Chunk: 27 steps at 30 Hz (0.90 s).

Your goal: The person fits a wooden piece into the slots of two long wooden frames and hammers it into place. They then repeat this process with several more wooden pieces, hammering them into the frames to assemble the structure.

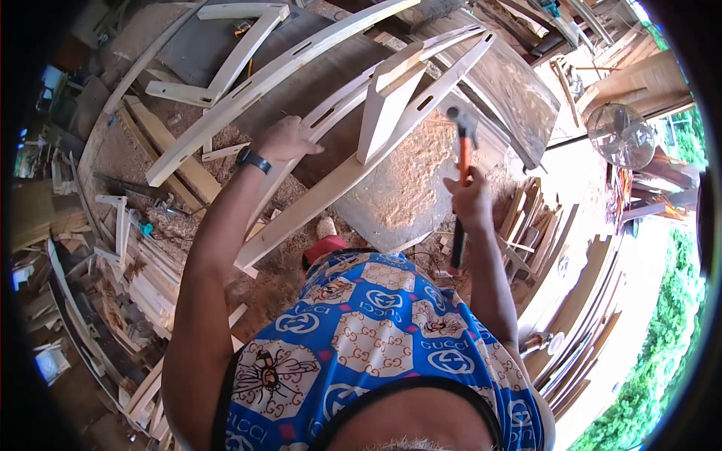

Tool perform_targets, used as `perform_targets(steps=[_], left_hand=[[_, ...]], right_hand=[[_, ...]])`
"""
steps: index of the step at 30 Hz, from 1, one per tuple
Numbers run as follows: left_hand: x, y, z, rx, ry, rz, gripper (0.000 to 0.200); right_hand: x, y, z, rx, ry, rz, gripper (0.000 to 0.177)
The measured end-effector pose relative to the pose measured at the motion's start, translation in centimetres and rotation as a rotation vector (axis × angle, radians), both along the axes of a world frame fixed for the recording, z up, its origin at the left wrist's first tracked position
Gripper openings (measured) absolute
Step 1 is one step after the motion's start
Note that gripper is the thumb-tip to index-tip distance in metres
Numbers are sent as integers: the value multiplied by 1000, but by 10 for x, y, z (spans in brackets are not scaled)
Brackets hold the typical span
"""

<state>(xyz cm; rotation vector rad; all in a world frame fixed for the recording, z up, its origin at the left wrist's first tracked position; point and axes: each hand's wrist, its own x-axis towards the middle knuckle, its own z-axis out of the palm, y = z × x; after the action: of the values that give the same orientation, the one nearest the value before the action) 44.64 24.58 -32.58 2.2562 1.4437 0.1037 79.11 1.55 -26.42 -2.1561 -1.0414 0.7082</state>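
Observation:
My right hand (471, 198) is wrapped around the handle of a hammer (463, 150). The hammer is upright, its dark head above the fist and its orange and black handle reaching below. On the left, my left hand (286, 141), with a dark watch on the wrist, grips a slotted wooden rail (331, 114). Beside it runs a second slotted rail (316, 203), and a short wooden crosspiece (389, 105) stands between the two. Part of my left hand's grip is hidden behind the hand itself.
A longer curved slotted beam (271, 83) lies to the left, next to an angled wooden frame (233, 64). Sawdust (398, 173) covers the board under the work. Stacked wood strips (579, 316) and a fan (621, 135) stand on the right.

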Motion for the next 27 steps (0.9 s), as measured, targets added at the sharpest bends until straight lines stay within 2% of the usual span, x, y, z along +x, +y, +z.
perform_targets(steps=[2,3,8,10,11,13,14,16,17,19,20,22,24,26,27], left_hand=[[8,4,-5,33,78,-67,70],[13,5,-4,15,81,-51,64],[22,7,9,54,33,37,55],[23,14,22,-70,55,54,56],[20,21,23,-58,59,32,56],[15,38,26,-480,-203,-173,56],[15,42,28,-473,-193,-190,56],[15,40,45,-759,-398,-88,36],[18,28,48,-1009,-620,16,35],[22,19,55,-1002,-649,11,34],[29,14,61,-997,-687,15,33],[32,19,65,-924,-591,-10,34],[34,14,73,-519,-545,-116,56],[34,10,96,-490,-583,-101,56],[38,2,116,-426,-622,-78,49]], right_hand=[[5,3,-50,-106,55,-74,45],[7,2,-71,-96,-28,-71,48],[0,-2,-107,108,-243,-35,49],[-5,-5,-112,87,-218,-39,50],[-8,-7,-115,85,-266,-44,50],[-10,-11,-108,36,-285,-40,50],[-14,-13,-103,42,-281,-60,50],[-23,-15,-90,106,-478,-14,49],[-27,-15,-82,110,-471,-29,49],[-35,-8,-56,324,-438,63,51],[-31,-8,-45,335,-435,45,51],[-34,2,-32,472,-315,160,59],[-38,10,-22,499,-320,150,59],[-39,17,-6,501,-228,230,54],[-36,20,3,513,-221,233,54]])
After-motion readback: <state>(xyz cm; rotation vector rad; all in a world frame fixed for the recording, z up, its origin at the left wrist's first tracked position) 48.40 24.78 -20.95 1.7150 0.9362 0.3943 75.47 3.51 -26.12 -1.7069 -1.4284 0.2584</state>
